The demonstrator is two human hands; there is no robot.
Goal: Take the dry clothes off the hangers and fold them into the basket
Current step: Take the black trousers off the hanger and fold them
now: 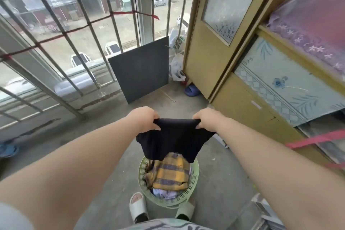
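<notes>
A dark navy garment [174,139] hangs stretched between my two hands at about waist height. My left hand [144,118] grips its upper left edge and my right hand [206,118] grips its upper right edge. Directly below stands a round light-green basket [194,186] on the concrete floor, between my feet. A folded yellow and purple plaid cloth [170,172] lies on top inside it, with pale lilac fabric [168,194] under that. The garment's lower edge hides the basket's far rim. No hanger is in view.
A metal window grille [71,46] with a red cord runs along the left. A dark board [141,69] leans at the far end beside white plastic bags [176,67] and a blue slipper [192,90]. Yellow cabinets [242,99] line the right. A red strap [315,139] crosses at right.
</notes>
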